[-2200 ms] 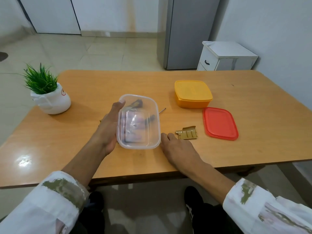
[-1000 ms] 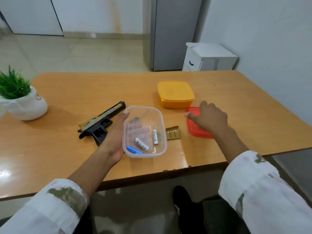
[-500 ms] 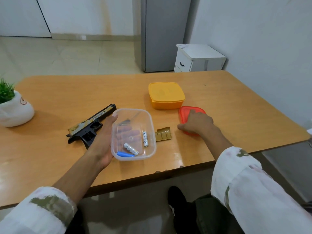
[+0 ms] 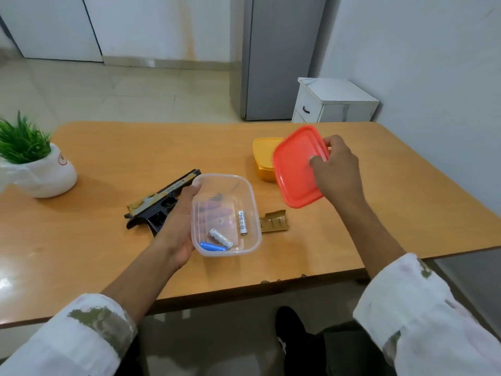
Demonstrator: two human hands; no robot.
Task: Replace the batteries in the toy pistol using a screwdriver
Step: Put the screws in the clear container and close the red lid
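left hand (image 4: 177, 226) grips the clear rectangular plastic container (image 4: 254, 207) at its left wall: thumb on the rim, fingers curled beneath the base and visible through it. the container is held over the near part of the orange-brown wooden table (image 4: 108, 253).

black and gold toy pistol (image 4: 162, 202) lies flat on the table just left of the container, partly hidden by the left hand.

inside the container:
- blue cylindrical battery (image 4: 212, 246) at the near wall
- white cylindrical battery (image 4: 221, 237) just beside the blue one
- second white battery (image 4: 242, 222) near the right wall

gold ribbed plastic battery cover (image 4: 273, 222) lies on the table just right of the container.

yellow lidded plastic box (image 4: 261, 158) stands beyond the container's far right corner.

red rounded-rectangular plastic lid (image 4: 295, 169) is raised and tilted, right of and beyond the container, overlapping the yellow box in view.

right hand (image 4: 336, 169) pinches the red lid at its right edge, thumb on the upper face.
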